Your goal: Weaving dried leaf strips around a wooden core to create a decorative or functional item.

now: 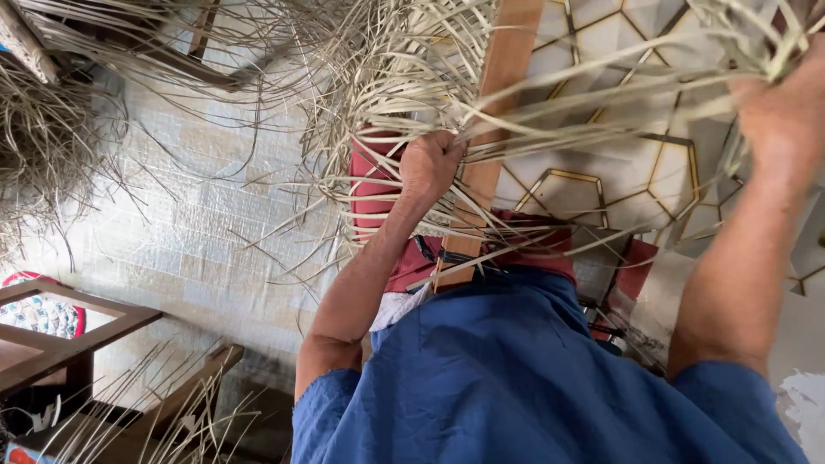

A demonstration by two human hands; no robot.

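We look down on a tiled floor strewn with pale straw strands, thickest toward twelve o'clock. A wooden slat runs lengthwise from six to twelve o'clock between our arms. Our left hand is fisted around strands just at the slat's nine o'clock side, nearer it. Our right hand, at two o'clock, grips more strands, well apart.

right hand blurred, fingers buried in pale strips
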